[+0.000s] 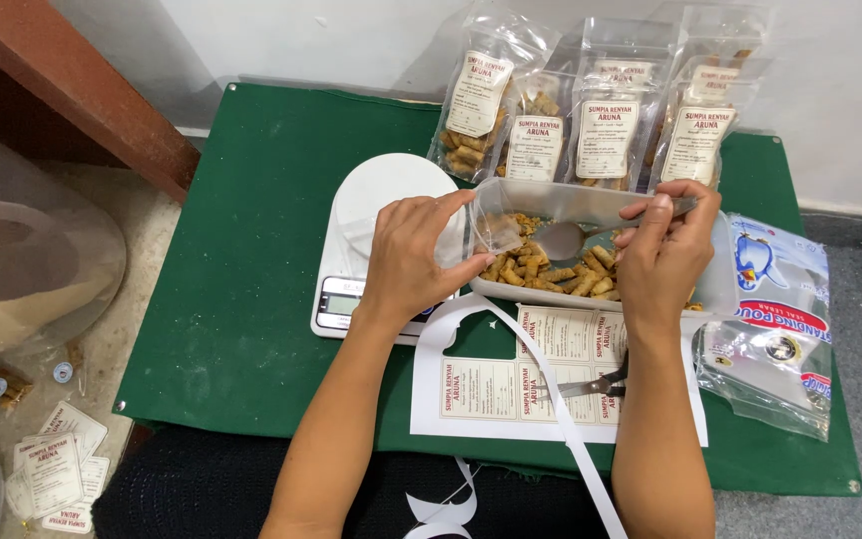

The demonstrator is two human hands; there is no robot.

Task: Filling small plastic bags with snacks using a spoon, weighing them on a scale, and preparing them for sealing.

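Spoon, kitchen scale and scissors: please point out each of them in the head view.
spoon (563, 239), head view, on its bowl above the snacks.
kitchen scale (391, 185), head view, on its round white platform.
scissors (591, 387), head view, on the blades over the label sheet.

Even, soft indoor light, fairly bright, no single source evident. Shadows faint and short beneath both forearms on the green cloth (251, 299). Glare on the clear pouches (601, 110) far and right. Centre sharp; left edge slightly soft, wide-lens bending at the corners. Mild compression grain.
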